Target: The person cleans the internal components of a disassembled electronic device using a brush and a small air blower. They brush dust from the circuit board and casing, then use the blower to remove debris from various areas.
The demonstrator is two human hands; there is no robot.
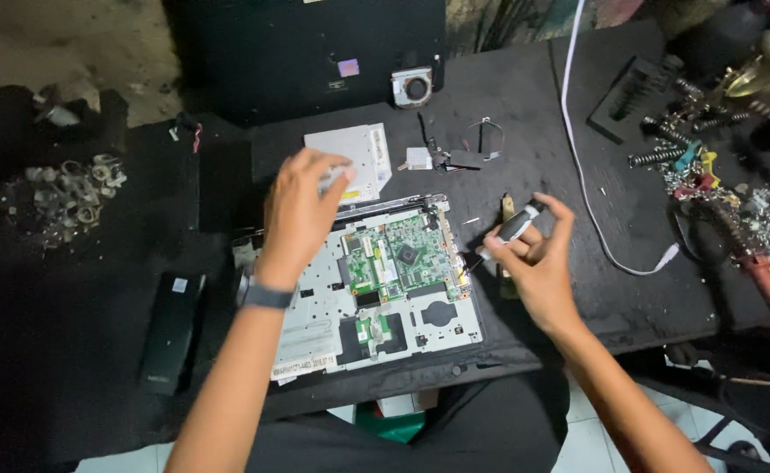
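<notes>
An opened laptop base lies on the black table, its green circuit board exposed. My left hand hovers over the laptop's upper left corner, fingers pinched around something small that I cannot make out. My right hand sits just right of the board and grips a black-and-white handled screwdriver, its tip pointing down-left toward the board's right edge. A dark band is on my left wrist.
A silver optical drive lies behind the laptop, with a small fan and loose parts farther back. A white cable crosses the table at right. Tools and springs crowd the right edge. A black battery lies at left.
</notes>
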